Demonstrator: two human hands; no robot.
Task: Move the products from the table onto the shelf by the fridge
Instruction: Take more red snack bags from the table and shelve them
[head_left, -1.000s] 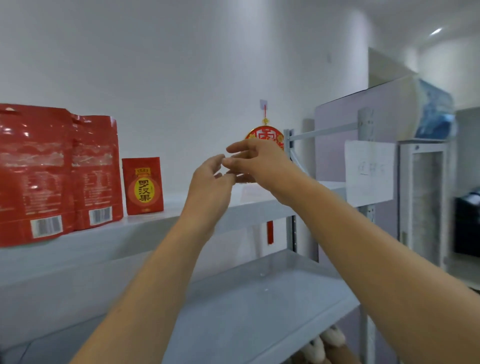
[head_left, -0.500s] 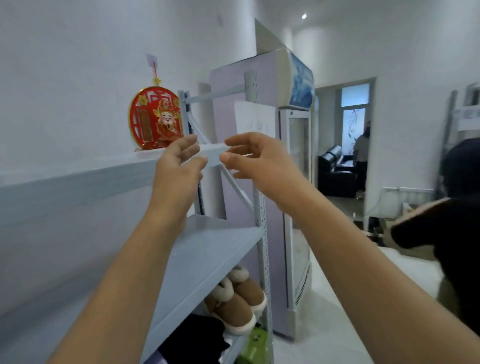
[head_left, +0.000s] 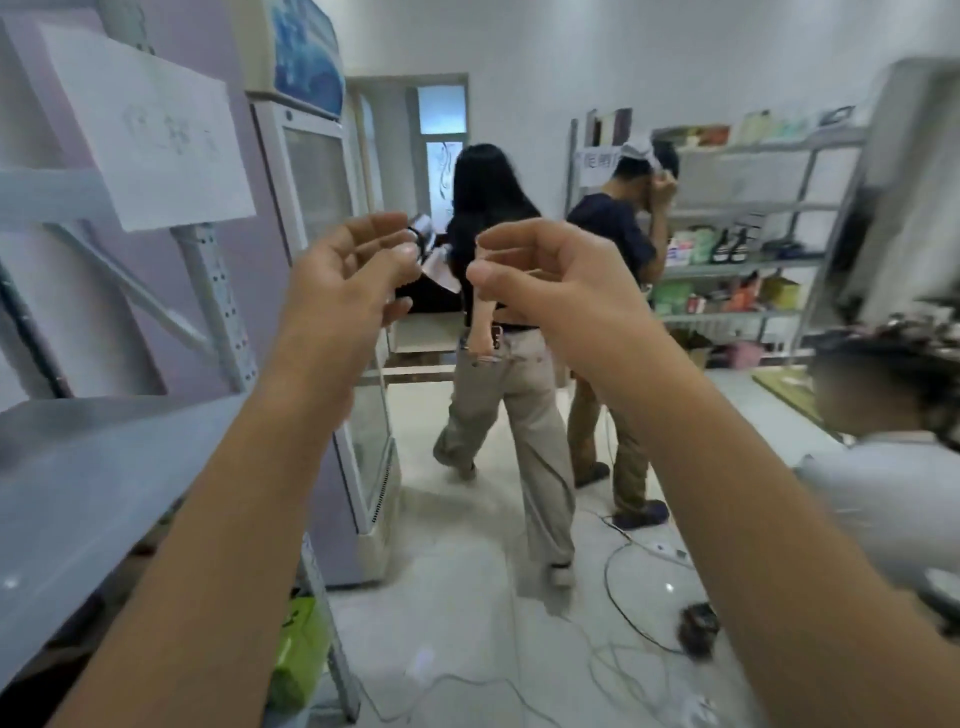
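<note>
Empty hands beside the shelf (head_left: 78, 467).
Left hand (head_left: 353, 283) and right hand (head_left: 556, 283) loosely curled, holding nothing.

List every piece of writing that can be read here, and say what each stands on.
Nothing can be quoted.
White paper sheet on the near grey metal shelf frame: faint handwriting, too blurred to read.
White sign on the far grey shelving: dark characters, too blurred.
Packets and bottles on its shelves: labels too small.
Blue top panel of the glass-door fridge: no legible words.
</note>
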